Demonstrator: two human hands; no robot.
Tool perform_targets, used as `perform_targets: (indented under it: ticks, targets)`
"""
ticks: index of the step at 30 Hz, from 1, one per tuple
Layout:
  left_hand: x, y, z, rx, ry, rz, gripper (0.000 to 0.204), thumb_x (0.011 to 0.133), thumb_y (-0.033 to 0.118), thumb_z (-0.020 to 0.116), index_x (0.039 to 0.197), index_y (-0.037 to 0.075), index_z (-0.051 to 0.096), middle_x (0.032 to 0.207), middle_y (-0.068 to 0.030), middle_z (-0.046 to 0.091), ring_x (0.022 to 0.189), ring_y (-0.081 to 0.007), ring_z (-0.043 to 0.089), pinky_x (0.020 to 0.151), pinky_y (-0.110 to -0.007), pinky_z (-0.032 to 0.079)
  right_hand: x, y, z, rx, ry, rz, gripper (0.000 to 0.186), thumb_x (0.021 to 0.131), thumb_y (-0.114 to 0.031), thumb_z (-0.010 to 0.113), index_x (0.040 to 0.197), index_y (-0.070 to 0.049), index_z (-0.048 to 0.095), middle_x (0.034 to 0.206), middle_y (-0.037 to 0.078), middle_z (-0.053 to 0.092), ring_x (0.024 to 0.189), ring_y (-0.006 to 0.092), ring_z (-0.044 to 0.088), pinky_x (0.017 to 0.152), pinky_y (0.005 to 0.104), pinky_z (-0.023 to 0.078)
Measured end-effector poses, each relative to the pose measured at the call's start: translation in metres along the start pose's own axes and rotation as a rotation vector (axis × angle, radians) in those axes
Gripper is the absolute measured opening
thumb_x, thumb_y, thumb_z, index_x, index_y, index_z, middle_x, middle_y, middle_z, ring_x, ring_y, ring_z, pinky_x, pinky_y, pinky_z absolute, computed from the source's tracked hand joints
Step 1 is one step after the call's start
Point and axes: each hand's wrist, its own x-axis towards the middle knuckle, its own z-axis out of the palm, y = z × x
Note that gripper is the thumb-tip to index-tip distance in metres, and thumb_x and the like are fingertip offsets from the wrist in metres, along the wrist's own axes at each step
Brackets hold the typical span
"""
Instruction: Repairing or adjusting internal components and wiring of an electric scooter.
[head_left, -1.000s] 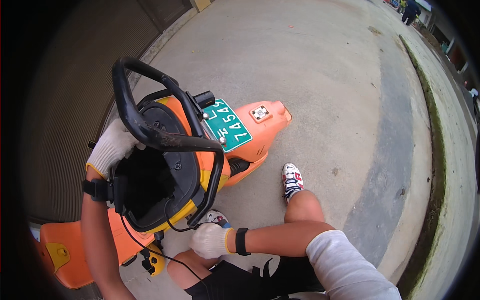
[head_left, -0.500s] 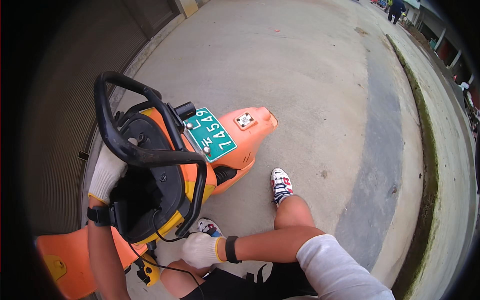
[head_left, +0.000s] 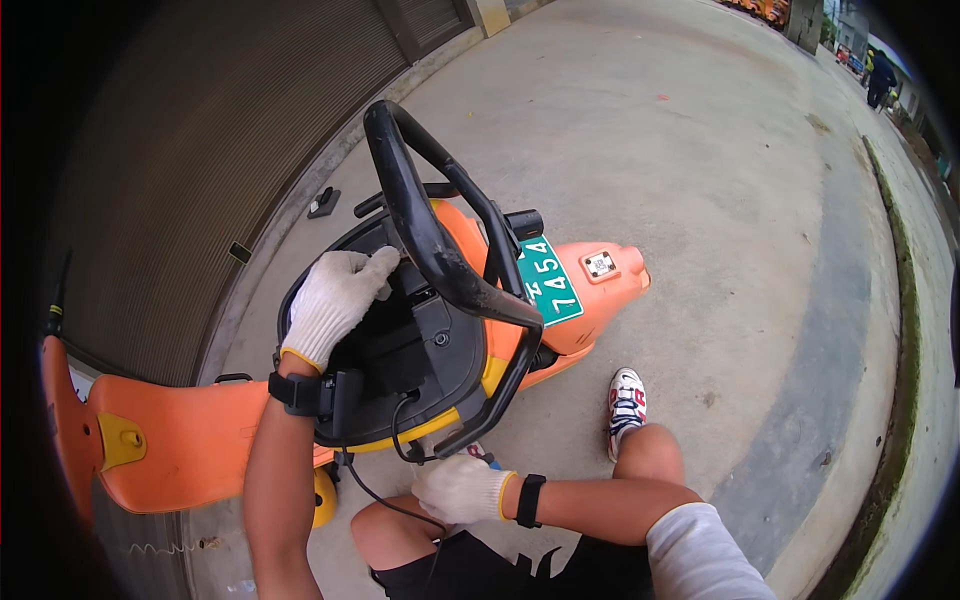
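Note:
An orange electric scooter [head_left: 600,255] stands before me, its black-lined storage compartment [head_left: 440,340] uncovered under a black tubular rail [head_left: 425,230]. My left hand [head_left: 335,300], in a white knit glove, is over the compartment's far left part, fingers curled and thumb bent in; whatever they hold is hidden. By the rail's low near end, my gloved right hand [head_left: 455,490] is closed, its fingertips out of sight. A thin black cable [head_left: 397,425] loops out of the compartment toward that hand. Whether the hand grips it is unclear.
The scooter's orange front part [head_left: 180,460] extends to the left. A ribbed brown shutter [head_left: 250,110] lines the left side, with a small dark object [head_left: 323,203] on the ground by it. A mossy kerb [head_left: 905,300] runs along the right. A distant person [head_left: 880,80] stands far right.
The view has swung left, shifting the scooter rightward in the picture. My left hand has come up from deeper behind the rail to over the compartment. The right hand stays closed near the rail's end.

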Motion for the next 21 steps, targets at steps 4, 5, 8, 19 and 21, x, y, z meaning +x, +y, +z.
perform_targets:
  ticks: [4, 5, 8, 19, 21]
  targets:
    - [-0.002, 0.007, -0.001, -0.04, -0.014, -0.002, 0.065, 0.095, 0.064, 0.058, 0.078, 0.005, 0.077, 0.067, -0.0094, 0.067, 0.069, -0.0233, 0.066, 0.071, -0.037, 0.05, -0.003, 0.001, 0.0, 0.013, 0.108, 0.004, 0.022, 0.086, -0.026, 0.064, 0.075, -0.008, 0.07, 0.068, 0.014, 0.068, 0.062, 0.0316, 0.069, 0.055, 0.0431, 0.054]
    - [-0.003, 0.006, 0.0, -0.046, -0.006, -0.001, 0.065, 0.095, 0.064, 0.058, 0.078, 0.005, 0.077, 0.067, -0.0092, 0.067, 0.068, -0.0229, 0.065, 0.07, -0.037, 0.05, -0.002, 0.0, 0.001, 0.025, 0.195, 0.015, 0.02, 0.08, -0.024, 0.066, 0.067, -0.011, 0.072, 0.064, 0.013, 0.068, 0.059, 0.0306, 0.069, 0.053, 0.0426, 0.053]
    - [-0.005, 0.006, 0.0, -0.045, 0.009, -0.011, 0.065, 0.095, 0.065, 0.058, 0.076, 0.006, 0.076, 0.067, -0.0091, 0.067, 0.067, -0.0227, 0.066, 0.069, -0.037, 0.051, -0.003, -0.002, 0.0, -0.014, 0.177, 0.03, 0.02, 0.08, -0.024, 0.066, 0.067, -0.011, 0.073, 0.065, 0.013, 0.069, 0.06, 0.0302, 0.07, 0.054, 0.0424, 0.053]
    - [-0.009, 0.017, -0.004, -0.017, -0.024, -0.104, 0.062, 0.095, 0.063, 0.06, 0.077, 0.006, 0.077, 0.071, -0.0105, 0.071, 0.073, -0.0279, 0.069, 0.073, -0.039, 0.052, -0.005, -0.004, -0.011, 0.011, 0.098, 0.022, 0.018, 0.082, -0.025, 0.067, 0.076, -0.009, 0.071, 0.07, 0.014, 0.071, 0.065, 0.0313, 0.072, 0.058, 0.0421, 0.055]
    - [-0.008, 0.016, -0.003, 0.003, -0.034, -0.118, 0.063, 0.095, 0.063, 0.058, 0.076, 0.006, 0.077, 0.071, -0.0112, 0.071, 0.074, -0.0288, 0.07, 0.073, -0.039, 0.052, -0.004, -0.004, -0.016, 0.01, 0.085, 0.044, 0.018, 0.083, -0.025, 0.066, 0.077, -0.009, 0.071, 0.071, 0.014, 0.071, 0.066, 0.0316, 0.072, 0.059, 0.0421, 0.056]
